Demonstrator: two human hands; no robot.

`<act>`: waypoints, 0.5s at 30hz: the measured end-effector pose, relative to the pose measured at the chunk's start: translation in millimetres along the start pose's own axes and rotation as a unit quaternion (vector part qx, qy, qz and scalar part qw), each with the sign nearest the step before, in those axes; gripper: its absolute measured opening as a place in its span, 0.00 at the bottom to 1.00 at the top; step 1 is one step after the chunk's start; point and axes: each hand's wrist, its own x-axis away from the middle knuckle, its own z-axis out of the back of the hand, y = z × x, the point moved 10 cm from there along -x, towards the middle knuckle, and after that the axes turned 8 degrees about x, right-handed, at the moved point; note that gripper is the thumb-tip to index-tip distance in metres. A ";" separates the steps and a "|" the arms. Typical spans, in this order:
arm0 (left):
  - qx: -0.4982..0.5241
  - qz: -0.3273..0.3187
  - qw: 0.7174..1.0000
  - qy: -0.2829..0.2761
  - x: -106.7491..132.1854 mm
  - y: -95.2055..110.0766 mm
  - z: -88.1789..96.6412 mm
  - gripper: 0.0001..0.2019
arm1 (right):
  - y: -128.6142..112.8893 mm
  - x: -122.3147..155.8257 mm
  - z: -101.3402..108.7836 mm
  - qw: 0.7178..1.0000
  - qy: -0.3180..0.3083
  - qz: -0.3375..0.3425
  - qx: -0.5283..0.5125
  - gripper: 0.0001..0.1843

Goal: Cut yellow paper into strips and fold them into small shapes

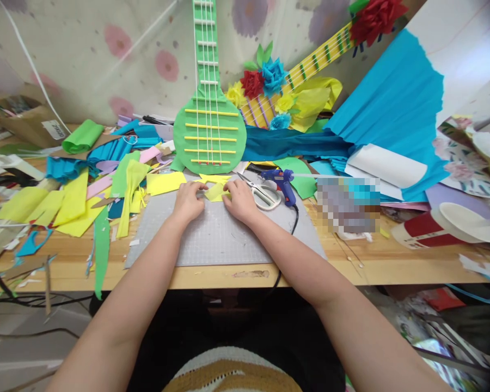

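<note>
Both hands are over the grey cutting mat (224, 239). A small piece of yellow crepe paper (215, 192) spans the gap between them. My left hand (189, 201), fingers curled, is closed on its left edge. On the other side my right hand (240, 200) pinches the right edge; the fingertips are partly hidden. Another yellow scrap (214, 178) lies just behind this piece, and a yellow sheet (166, 183) is left of my left hand. White-handled scissors (265, 197) lie beside my right hand. Behind the mat stands a green paper-covered toy lute (210, 133) with white strings.
A blue glue gun (285, 185) rests right of the scissors, its black cord running over the front edge. Crepe paper scraps (75, 201) crowd the left side. Large blue crepe paper (392, 109), a tipped paper cup (445, 226) and a yellow flowered instrument (310, 65) are at right.
</note>
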 end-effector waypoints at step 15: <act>0.067 -0.133 0.985 -0.092 7.2 26.2 -11.3 0.05 | 21.6 -3.7 2.1 0.993 0.010 -0.026 -0.118 0.19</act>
